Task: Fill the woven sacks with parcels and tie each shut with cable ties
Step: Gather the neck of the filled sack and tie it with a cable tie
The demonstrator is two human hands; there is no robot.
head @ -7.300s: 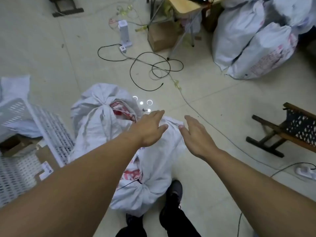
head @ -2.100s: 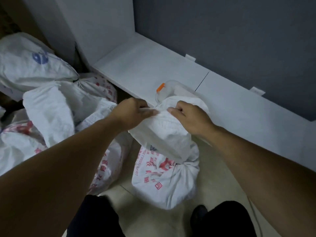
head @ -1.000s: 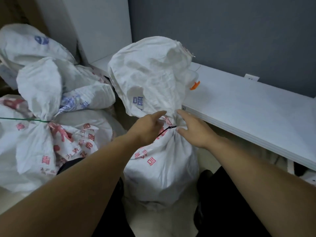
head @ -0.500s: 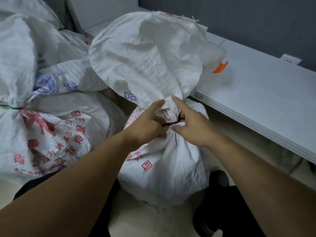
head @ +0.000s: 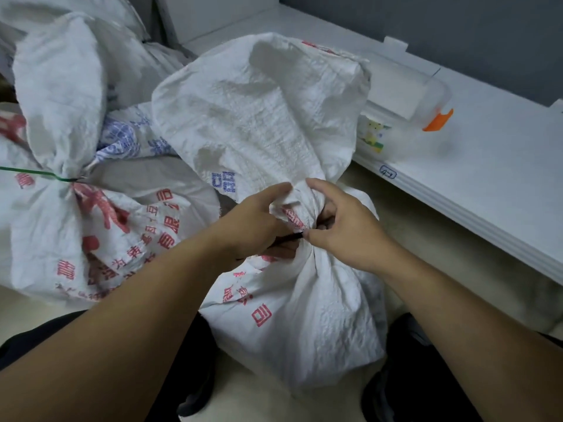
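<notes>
A filled white woven sack (head: pixel 304 315) with red print stands on the floor between my legs, its loose top flaring above a gathered neck. A black cable tie (head: pixel 289 237) circles that neck. My left hand (head: pixel 253 220) grips the neck from the left, fingers curled over the tie. My right hand (head: pixel 344 226) pinches the tie's end against the neck from the right. Part of the tie is hidden under my fingers.
Another tied sack (head: pixel 61 214) with a green tie (head: pixel 36 173) lies at the left, with more sacks piled behind it. A low white shelf (head: pixel 487 184) runs along the right, holding a clear plastic box with an orange clip (head: pixel 437 121). A grey wall rises behind.
Since half a second ago both hands have closed tighter on the sack's neck and the tie. The view has shifted slightly; the sack's top leans more to the right.
</notes>
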